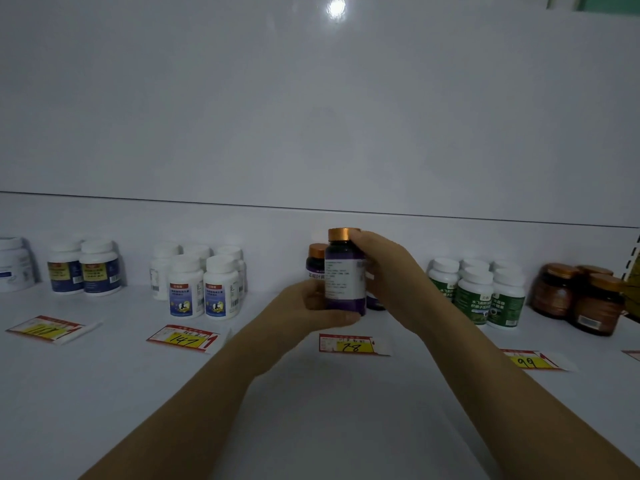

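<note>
The purple bottle (344,275) with the copper cap is held upright just above the white shelf (311,410), over the price tag (348,346) marked 78. The left hand (304,306) cups its base from below and the right hand (384,268) wraps its upper side near the cap. This two-handed grip looks meant for turning it, since the fine-print side faces the camera. A matching bottle (316,259) stands close behind, partly hidden, so this one likely belongs in that row. To the left the blue-labelled white bottles (204,289) stand well apart. The green-labelled bottles (481,292) stand nearer, beside the right wrist. The front of the shelf lies open, and the back wall (311,133) closes the rear.
</note>
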Available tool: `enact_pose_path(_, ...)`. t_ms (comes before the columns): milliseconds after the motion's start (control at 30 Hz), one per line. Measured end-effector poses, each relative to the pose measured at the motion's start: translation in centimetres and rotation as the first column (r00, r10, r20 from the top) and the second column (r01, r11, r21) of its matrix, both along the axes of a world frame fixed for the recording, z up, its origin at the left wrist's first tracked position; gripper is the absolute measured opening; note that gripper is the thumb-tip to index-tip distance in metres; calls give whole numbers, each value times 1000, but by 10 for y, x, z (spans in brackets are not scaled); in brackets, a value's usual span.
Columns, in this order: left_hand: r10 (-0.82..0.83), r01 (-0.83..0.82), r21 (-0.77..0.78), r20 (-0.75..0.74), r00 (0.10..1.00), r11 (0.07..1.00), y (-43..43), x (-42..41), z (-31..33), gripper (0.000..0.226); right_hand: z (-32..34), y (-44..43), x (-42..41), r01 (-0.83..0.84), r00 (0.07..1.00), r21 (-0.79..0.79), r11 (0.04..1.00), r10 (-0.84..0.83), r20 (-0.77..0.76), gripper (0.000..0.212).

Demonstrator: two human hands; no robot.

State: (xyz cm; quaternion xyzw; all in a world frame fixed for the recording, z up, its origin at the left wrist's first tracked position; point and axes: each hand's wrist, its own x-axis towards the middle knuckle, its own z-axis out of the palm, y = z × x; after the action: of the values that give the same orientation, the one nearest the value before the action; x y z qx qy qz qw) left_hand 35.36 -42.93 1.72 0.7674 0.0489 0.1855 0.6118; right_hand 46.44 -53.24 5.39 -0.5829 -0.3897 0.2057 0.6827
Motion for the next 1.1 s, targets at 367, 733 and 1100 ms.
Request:
enact_pose_path(367,-11,12,-78,14,1000,997,2,1,4,56,-3,1,4,-6,999,65,998,8,-32,37)
enact_pose_path(733,-34,33,-80,-5,999,996,0,-2,7,49,-3,-4,7,-31,998,6,999,32,-60,39)
enact_pose_path(1100,74,-80,150,44,996,985,0,-5,6,41,-4,-5,5,52,998,4,999,-52,43,53)
